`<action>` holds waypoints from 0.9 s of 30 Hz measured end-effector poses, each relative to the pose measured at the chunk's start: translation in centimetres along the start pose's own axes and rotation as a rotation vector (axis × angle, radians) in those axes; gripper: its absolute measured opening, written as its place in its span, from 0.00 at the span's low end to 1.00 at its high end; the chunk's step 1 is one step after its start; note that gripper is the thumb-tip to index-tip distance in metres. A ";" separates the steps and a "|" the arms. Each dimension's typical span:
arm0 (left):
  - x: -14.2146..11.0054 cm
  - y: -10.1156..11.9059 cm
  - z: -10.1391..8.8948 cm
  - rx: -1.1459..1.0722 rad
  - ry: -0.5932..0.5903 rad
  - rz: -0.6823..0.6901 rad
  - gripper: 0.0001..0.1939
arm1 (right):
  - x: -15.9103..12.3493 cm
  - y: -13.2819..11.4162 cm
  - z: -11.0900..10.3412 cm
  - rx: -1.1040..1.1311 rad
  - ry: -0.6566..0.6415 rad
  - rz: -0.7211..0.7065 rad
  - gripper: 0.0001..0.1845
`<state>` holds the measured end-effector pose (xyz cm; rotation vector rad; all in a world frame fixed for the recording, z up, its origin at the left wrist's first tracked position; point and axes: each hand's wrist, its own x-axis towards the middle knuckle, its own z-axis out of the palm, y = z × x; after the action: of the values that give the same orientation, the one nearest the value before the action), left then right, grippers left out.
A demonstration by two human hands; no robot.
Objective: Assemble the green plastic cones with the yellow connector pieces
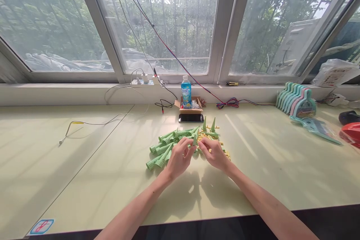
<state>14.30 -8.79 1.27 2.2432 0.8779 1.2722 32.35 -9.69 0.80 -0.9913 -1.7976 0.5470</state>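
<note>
Several green cones [155, 149] are heaped at left, beside the left hand [180, 156], by whose fingertips one small cone [194, 140] is held. It is best kept steady with a light pinch, its right side left uncovered. Yellow pieces [203, 135] are spread on the far side. The right hand [216, 154] is curled close to the held cone; whether anything is gripped cannot be told.

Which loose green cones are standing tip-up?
Two, side by side beyond the right hand: left cone and right cone, near the yellow pieces. The other loose cones visible lie on their sides.
</note>
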 end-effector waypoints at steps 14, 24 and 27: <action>0.1 0.5 0.1 -0.079 0.044 -0.155 0.09 | 0.0 -0.1 0.0 0.122 0.180 0.126 0.17; 0.8 1.0 0.0 -0.486 -0.076 -0.467 0.21 | -0.1 -0.2 0.0 0.006 0.157 -0.067 0.15; 0.7 1.1 -0.1 -0.474 -0.102 -0.464 0.20 | -0.2 0.0 0.1 0.002 0.150 -0.073 0.14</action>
<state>14.86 -9.10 2.38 1.6030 0.8808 1.0074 32.27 -9.85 0.67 -0.9368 -1.6919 0.4181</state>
